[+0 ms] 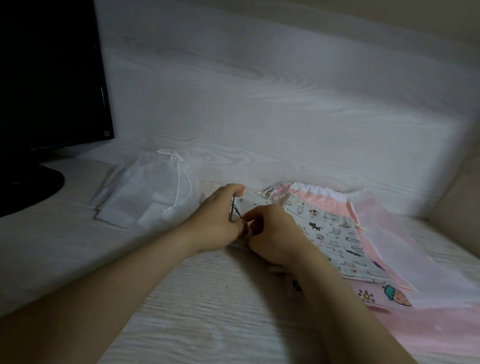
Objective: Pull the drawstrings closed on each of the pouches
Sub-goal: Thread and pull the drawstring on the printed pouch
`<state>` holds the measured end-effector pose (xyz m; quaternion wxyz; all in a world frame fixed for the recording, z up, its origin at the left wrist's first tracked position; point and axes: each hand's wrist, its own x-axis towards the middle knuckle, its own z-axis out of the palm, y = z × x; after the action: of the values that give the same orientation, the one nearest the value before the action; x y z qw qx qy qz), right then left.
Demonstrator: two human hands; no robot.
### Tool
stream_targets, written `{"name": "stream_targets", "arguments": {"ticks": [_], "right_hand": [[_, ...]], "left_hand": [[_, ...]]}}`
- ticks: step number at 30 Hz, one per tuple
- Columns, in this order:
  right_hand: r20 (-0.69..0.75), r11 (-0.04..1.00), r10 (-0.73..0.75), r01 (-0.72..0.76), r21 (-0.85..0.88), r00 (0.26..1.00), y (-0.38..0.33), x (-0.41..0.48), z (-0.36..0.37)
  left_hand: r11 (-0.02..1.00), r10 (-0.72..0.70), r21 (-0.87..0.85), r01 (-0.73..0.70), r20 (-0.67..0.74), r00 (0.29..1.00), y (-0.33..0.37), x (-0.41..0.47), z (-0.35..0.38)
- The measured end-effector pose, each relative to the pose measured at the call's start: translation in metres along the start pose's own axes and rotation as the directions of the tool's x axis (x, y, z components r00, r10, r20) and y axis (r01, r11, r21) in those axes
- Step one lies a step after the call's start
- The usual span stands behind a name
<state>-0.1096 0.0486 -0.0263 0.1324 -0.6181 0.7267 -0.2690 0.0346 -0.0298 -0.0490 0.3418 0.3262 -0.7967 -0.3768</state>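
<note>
Mid-tabletop, near the back edge: left grip (221, 219) pinches the dark drawstring (232, 210) of the small pouch (251, 204), right grip (272, 233) pinches its mouth; anchor right, pull the cord straight left, evenly.

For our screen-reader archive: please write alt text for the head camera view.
A person's left hand and right hand meet over a small pale pouch, both pinching its dark drawstring. A white mesh pouch lies to their left, a cat-print pouch on pink pouches right, a black monitor far left.
</note>
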Motion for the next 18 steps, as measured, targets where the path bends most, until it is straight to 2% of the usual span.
{"name": "stream_targets", "arguments": {"ticks": [4,6,7,8,10,11,12,13,18], "right_hand": [[-0.001,0.999,-0.015,0.015,-0.05,1.0,0.003,0.004,0.001],[-0.106,0.996,0.032,-0.023,0.085,0.994,0.003,0.0,0.0],[-0.171,0.968,0.083,-0.038,0.25,0.982,0.003,-0.001,-0.001],[-0.202,0.888,0.154,-0.046,0.457,0.967,0.0,-0.001,-0.002],[-0.129,0.58,0.284,-0.063,0.812,0.95,-0.009,-0.005,-0.007],[-0.092,0.463,0.313,-0.067,0.884,0.945,-0.011,-0.005,-0.01],[-0.073,0.42,0.321,-0.073,0.905,0.944,-0.012,-0.006,-0.012],[-0.068,0.428,0.314,-0.077,0.9,0.947,-0.012,-0.006,-0.013],[-0.017,0.627,0.188,-0.107,0.772,0.982,-0.014,-0.008,-0.008]], "left_hand": [[0.986,0.12,0.11,-0.122,0.031,0.992,0.007,-0.004,-0.001],[0.977,0.164,0.135,-0.166,0.027,0.986,0.009,-0.006,-0.002],[0.974,0.178,0.14,-0.18,0.028,0.984,0.01,-0.006,-0.002],[0.97,0.192,0.147,-0.194,0.028,0.981,0.01,-0.007,-0.002],[0.965,0.217,0.147,-0.219,0.033,0.976,0.011,-0.008,-0.001],[0.964,0.223,0.144,-0.226,0.036,0.974,0.012,-0.008,0.0],[0.963,0.226,0.141,-0.229,0.04,0.973,0.013,-0.008,0.0],[0.963,0.229,0.137,-0.233,0.047,0.972,0.013,-0.008,0.0],[0.956,0.273,0.074,-0.283,0.118,0.955,0.015,-0.009,-0.001]]}}
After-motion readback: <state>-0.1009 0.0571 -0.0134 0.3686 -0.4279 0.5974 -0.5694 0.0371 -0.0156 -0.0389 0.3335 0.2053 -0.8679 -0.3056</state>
